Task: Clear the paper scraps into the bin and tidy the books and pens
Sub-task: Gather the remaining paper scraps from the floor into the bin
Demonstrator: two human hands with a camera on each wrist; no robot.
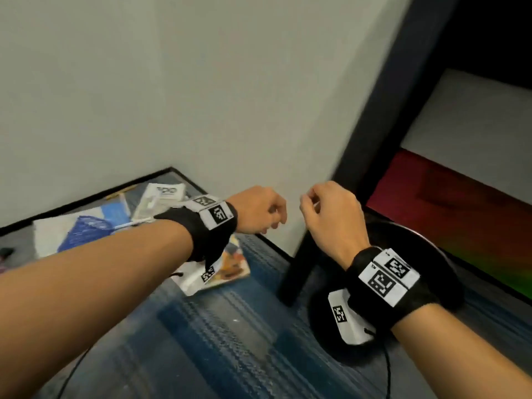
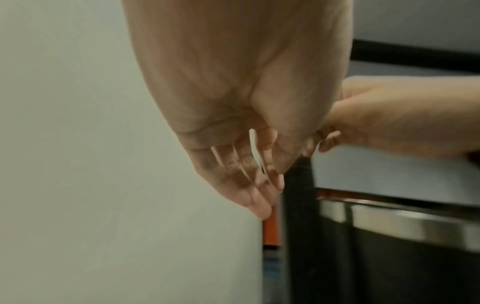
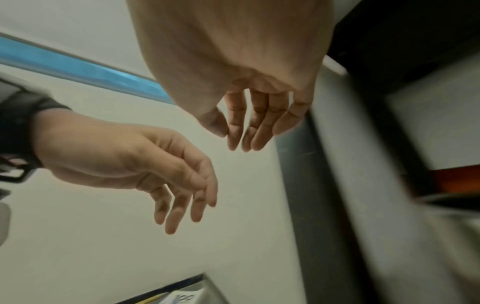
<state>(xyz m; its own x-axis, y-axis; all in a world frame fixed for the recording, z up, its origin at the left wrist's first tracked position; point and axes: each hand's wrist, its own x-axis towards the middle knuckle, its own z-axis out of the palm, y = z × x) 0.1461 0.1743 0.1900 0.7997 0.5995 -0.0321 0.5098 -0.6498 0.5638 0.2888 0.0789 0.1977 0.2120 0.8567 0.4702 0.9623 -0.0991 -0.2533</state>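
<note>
Both your left hand [image 1: 260, 210] and right hand [image 1: 331, 217] hang loose and empty above the bin [image 1: 449, 260]. Next, reach back for the books [image 1: 227, 266] on the floor.

Books [image 1: 95, 226] on floor against wall at left, bin [image 1: 403, 283] at right behind table leg [image 1: 299, 263]

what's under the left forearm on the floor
Under the left forearm lie books and papers on the blue carpet, with a pen on top. The arm and wrist strap cover part of the pile, so more may be hidden.
</note>
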